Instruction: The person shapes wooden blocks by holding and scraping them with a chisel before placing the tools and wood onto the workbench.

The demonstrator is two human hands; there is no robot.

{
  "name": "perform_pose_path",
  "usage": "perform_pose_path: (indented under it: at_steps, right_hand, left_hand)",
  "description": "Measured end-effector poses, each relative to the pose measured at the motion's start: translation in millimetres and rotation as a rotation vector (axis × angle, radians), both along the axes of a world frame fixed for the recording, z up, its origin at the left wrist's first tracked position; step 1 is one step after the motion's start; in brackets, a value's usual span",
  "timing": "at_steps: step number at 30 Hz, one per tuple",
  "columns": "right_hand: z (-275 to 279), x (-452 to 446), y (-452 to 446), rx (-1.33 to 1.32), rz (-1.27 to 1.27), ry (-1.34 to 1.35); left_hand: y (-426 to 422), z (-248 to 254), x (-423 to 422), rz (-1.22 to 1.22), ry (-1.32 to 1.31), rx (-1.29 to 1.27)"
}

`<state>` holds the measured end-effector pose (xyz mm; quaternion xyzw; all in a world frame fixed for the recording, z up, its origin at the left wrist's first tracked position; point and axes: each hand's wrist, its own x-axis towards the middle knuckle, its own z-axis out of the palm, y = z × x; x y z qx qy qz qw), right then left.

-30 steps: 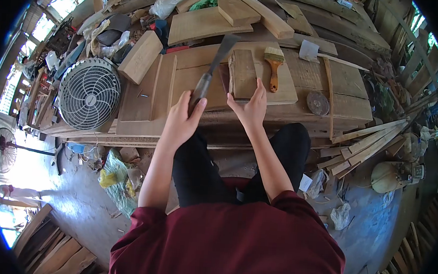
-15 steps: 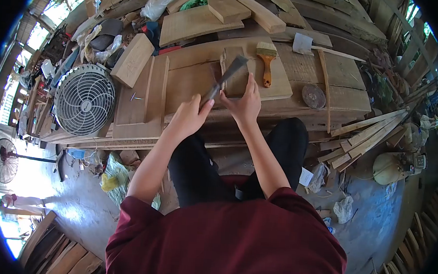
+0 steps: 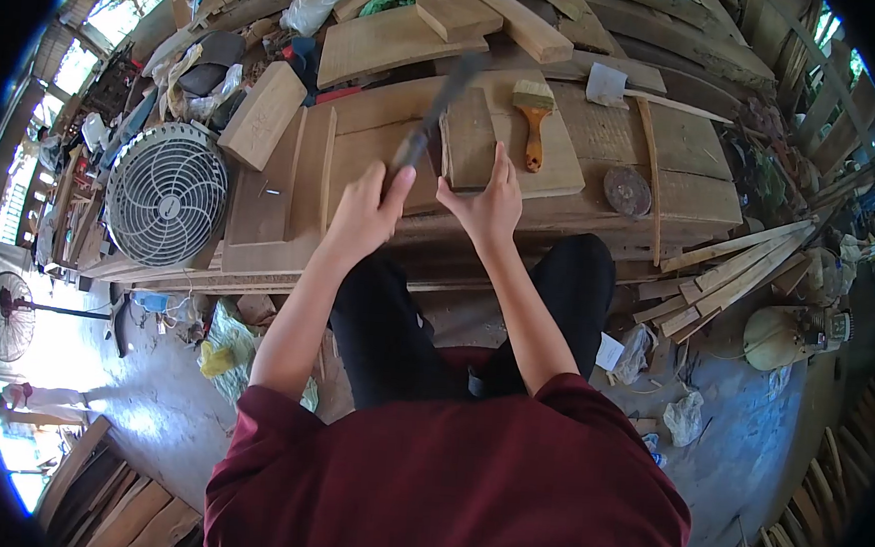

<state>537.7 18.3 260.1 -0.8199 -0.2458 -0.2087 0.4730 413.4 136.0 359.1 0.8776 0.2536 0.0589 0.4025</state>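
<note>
My left hand point(image 3: 366, 211) is wrapped around the handle of a long, dark, knife-like tool point(image 3: 436, 108), whose blade points up and away. Motion blurs the blade, so its exact kind is unclear. The blade is over the left side of a small rectangular wooden block point(image 3: 473, 135). My right hand point(image 3: 489, 204) grips the near end of this block, thumb at its left corner and fingers along its right side. Beneath the block lies a wider wooden board point(image 3: 556, 165). A paintbrush point(image 3: 534, 124) with an orange handle rests just right of the block.
A round fan point(image 3: 169, 197) and a thick wood block point(image 3: 264, 114) stand to the left. On the right are a round dark disc point(image 3: 627, 191) and a thin wooden strip point(image 3: 651, 176). Planks point(image 3: 401, 49) are piled at the back. Thin offcuts point(image 3: 743, 272) jut out at far right.
The tool has swung up and left, its blade moving from across the block to its left side. My left hand has shifted slightly left; my right hand stays on the block.
</note>
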Motion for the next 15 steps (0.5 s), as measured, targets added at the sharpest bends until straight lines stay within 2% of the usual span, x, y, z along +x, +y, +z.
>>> perform_pose_path:
  at_steps: [2, 4, 6, 8, 11, 14, 15]
  right_hand:
    - [1.9, -0.3, 0.1, -0.002, -0.007, 0.061]
    - [-0.7, 1.8, 1.2, -0.004, -0.02, 0.007]
    - [-3.4, 3.0, 1.4, 0.0, -0.039, -0.05]
    - [-5.5, 4.8, 1.2, 0.012, -0.021, -0.053]
    - [-3.7, 3.8, 0.3, 0.019, -0.011, -0.018]
    - [-4.1, 3.1, 1.6, 0.007, -0.035, -0.042]
    - [-2.6, 2.1, 0.9, 0.006, -0.032, -0.044]
  left_hand:
    - [-3.3, 2.3, 2.3, 0.021, -0.339, -0.103]
    - [-0.4, -21.6, 5.8, 0.06, -0.337, -0.166]
    - [8.0, -29.1, 8.7, -0.172, -0.017, 0.369]
    - [2.8, -19.6, 6.0, -0.12, -0.023, 0.325]
    - [-3.8, -7.1, 5.0, 0.032, -0.295, 0.045]
    - [-8.0, -30.6, 10.1, 0.127, -0.251, 0.059]
    - [-9.4, -30.7, 8.3, 0.025, -0.177, 0.31]
